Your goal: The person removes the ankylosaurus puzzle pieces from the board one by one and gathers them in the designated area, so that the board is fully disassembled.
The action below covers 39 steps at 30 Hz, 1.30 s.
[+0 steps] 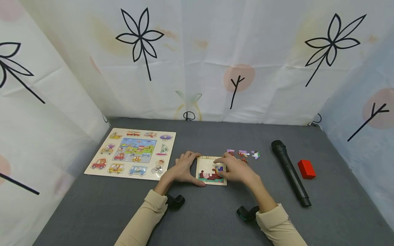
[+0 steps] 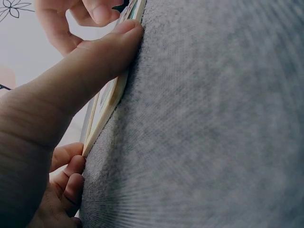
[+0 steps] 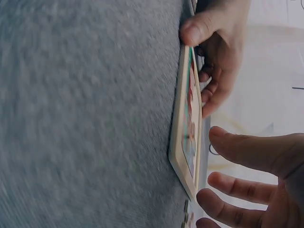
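Small jigsaw tray framed by two hands at mid-table

The wooden jigsaw tray [image 1: 205,165] lies flat near the middle of the grey tabletop [image 1: 209,218], which runs on between both forearms and, behind, meets a patterned cloth screen [image 1: 200,78]. On the left, the vehicle puzzle board [image 1: 142,136] comes right up beside the left hand [image 1: 184,168], leaving little room there. To the right, loose jigsaw pieces [image 1: 255,154] sit just past the right hand [image 1: 236,168]; the black microphone [image 1: 289,171] and red block [image 1: 306,169] lie farther off. The left hand grips the tray's left side, thumb at the near corner. The right hand, fingers loosely spread, is over the right side; whether it touches, I cannot tell. The tray is square and pale-rimmed, its lower part filled with dark red and green pieces, its upper left bare.
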Available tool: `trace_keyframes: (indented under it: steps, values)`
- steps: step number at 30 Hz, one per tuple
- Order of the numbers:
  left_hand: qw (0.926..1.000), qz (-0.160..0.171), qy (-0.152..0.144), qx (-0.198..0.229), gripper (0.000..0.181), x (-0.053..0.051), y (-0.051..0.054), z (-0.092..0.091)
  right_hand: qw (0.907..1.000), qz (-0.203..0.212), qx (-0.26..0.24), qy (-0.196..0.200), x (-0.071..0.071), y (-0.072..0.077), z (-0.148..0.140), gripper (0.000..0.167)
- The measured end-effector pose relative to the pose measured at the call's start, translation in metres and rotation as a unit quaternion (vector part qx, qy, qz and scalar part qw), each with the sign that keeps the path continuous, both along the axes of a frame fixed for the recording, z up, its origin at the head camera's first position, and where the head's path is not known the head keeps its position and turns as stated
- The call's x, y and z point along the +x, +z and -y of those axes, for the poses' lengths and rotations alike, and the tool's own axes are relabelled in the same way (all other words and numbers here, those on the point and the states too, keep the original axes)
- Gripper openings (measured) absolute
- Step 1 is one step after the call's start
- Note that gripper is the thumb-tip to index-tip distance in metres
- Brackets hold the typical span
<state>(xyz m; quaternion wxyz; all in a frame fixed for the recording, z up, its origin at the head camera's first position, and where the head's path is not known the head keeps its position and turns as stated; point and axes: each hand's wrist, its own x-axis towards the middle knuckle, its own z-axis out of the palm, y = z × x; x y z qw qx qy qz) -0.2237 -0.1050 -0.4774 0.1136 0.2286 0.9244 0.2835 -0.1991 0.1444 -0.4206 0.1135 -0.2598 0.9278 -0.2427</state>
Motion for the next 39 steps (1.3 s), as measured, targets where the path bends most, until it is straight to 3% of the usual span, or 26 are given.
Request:
trace_keyframes:
  steps: [8,19,39]
  values:
    - [1.0,0.0,0.0,0.003,0.109,0.001,0.001,-0.001,0.9989,0.031,0.021,-0.029,0.004,-0.003,0.009,0.037]
    - [1.0,-0.004,-0.002,0.006,0.109,0.0,0.001,0.0,0.9976,0.024,0.054,-0.036,0.003,-0.005,0.013,0.038]
    - [1.0,-0.001,-0.001,0.008,0.11,0.0,-0.001,0.001,0.9973,0.006,0.054,-0.049,0.002,-0.005,0.015,0.03]
